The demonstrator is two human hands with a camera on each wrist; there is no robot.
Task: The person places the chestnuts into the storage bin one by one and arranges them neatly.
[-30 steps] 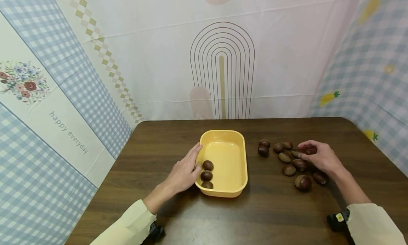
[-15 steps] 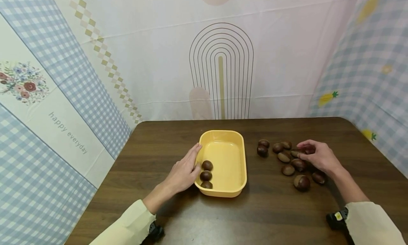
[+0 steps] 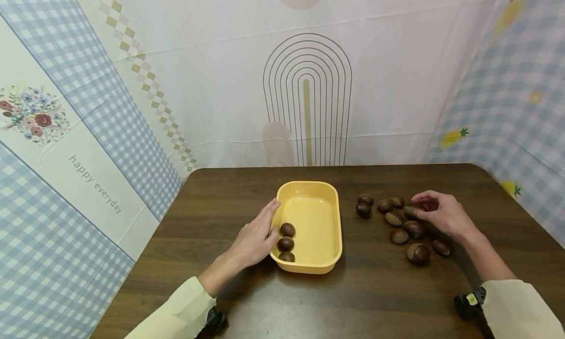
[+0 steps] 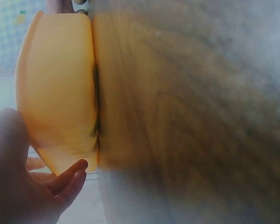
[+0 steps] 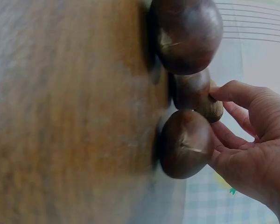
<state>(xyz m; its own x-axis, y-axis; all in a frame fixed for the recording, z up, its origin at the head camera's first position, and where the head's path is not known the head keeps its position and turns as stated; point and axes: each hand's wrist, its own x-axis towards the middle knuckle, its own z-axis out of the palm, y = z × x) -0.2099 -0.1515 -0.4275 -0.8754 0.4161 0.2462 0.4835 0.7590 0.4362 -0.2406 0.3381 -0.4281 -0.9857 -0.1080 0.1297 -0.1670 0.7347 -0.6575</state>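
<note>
My left hand (image 3: pixel 251 238) holds the left wall of a yellow rectangular container (image 3: pixel 318 269), its thumb over the rim by the chestnuts inside. In the left wrist view that hand curls at one end of the container (image 4: pixel 60 88). Three brown chestnuts (image 3: pixel 286 244) line the container's left side. At the right, my right hand (image 3: pixel 446 216) pinches a chestnut (image 3: pixel 410 212) among several loose ones on the table. The right wrist view has its thumb and fingers at a chestnut (image 5: pixel 214 106), partly hidden behind a nearer chestnut (image 5: pixel 186 144).
A pair of chestnuts (image 3: pixel 364 209) lies between the container and the larger group. One big chestnut (image 3: pixel 418 254) sits nearest the person in that group. The brown wooden table (image 3: pixel 353 304) ends at patterned cloth hangings (image 3: pixel 388 84) behind and to the sides.
</note>
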